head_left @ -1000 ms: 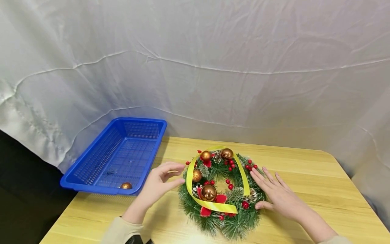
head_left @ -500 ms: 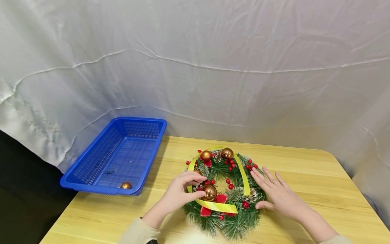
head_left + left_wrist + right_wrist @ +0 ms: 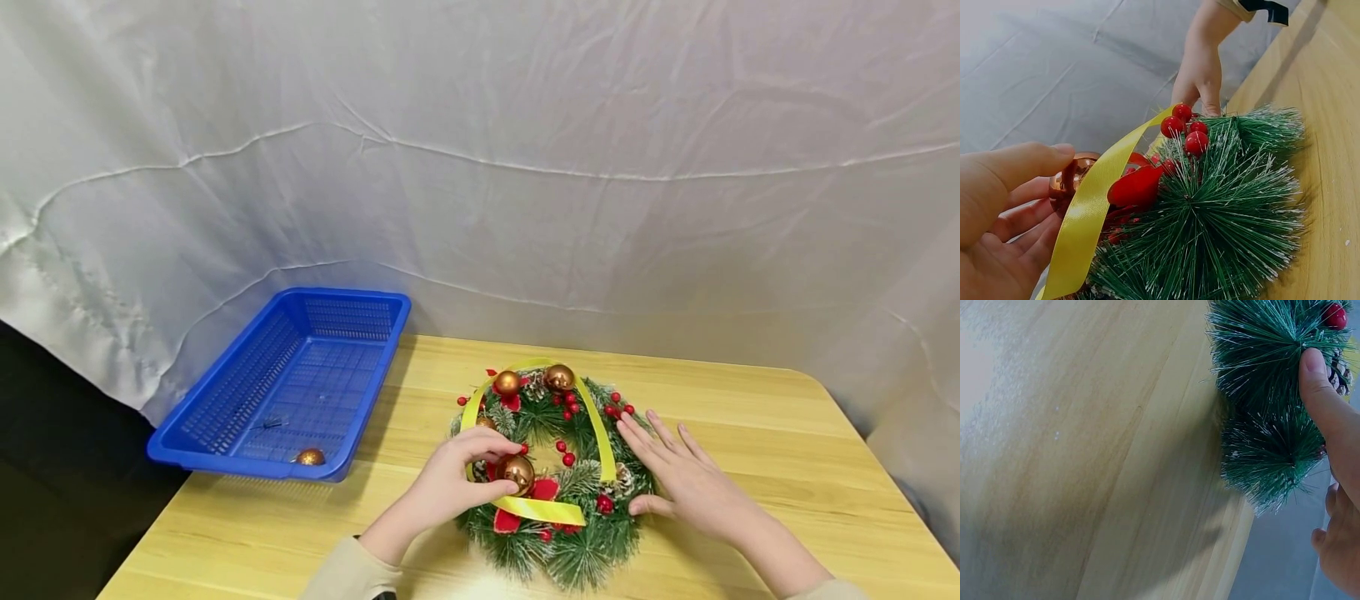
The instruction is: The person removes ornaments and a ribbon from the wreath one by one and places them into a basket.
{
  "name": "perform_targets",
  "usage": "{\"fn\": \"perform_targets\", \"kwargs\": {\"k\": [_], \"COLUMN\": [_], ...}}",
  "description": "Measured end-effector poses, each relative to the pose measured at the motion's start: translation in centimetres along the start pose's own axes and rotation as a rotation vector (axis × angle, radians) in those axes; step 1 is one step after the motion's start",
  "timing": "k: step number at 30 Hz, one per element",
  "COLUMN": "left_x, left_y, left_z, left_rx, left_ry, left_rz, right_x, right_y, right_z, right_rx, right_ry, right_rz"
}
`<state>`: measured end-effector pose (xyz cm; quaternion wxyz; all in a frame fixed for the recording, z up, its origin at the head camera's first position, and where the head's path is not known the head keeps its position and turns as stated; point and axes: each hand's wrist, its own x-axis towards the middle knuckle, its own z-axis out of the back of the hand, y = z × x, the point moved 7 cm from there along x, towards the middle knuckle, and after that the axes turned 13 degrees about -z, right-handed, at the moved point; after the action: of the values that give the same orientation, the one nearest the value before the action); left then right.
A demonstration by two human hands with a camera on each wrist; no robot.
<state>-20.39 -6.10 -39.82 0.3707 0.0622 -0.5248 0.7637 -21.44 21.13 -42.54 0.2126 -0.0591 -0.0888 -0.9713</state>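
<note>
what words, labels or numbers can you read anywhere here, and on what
None: no readable text shows in any view.
The wreath, its yellow ribbon, the gold ball, the blue basket, the table and the white sheet carry no print.

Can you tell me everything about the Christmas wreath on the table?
The wreath is a ring of green, frost-tipped needles that look like plastic, lying flat on the wooden table. It carries shiny copper balls, red berries, red petals and small pinecones, and a yellow ribbon loops over it. The left hand pinches one copper ball on its near side, while the right hand rests flat against its right edge.
</note>
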Motion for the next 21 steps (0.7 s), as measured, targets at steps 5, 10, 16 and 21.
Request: {"fn": "perform_targets", "kwargs": {"k": [5, 10, 16, 21], "left_x": [0.01, 0.02, 0.01, 0.13], "left_y": [0.06, 0.12, 0.37, 0.14], "left_z": [-0.16, -0.27, -0.25, -0.18], "left_rx": [0.020, 0.031, 0.000, -0.022], "left_ry": [0.010, 0.023, 0.002, -0.021], "left_rz": [-0.003, 0.005, 0.027, 0.024], "right_x": [0.02, 0.03, 0.05, 0.04], "right_y": [-0.09, -0.20, -0.23, -0.26], "right_z": [-0.08, -0.20, -0.25, -0.27], "right_rx": [0.000, -0.001, 0.002, 0.006], "right_ry": [0.001, 0.003, 0.008, 0.009], "right_rz": [-0.002, -0.006, -0.011, -0.011]}}
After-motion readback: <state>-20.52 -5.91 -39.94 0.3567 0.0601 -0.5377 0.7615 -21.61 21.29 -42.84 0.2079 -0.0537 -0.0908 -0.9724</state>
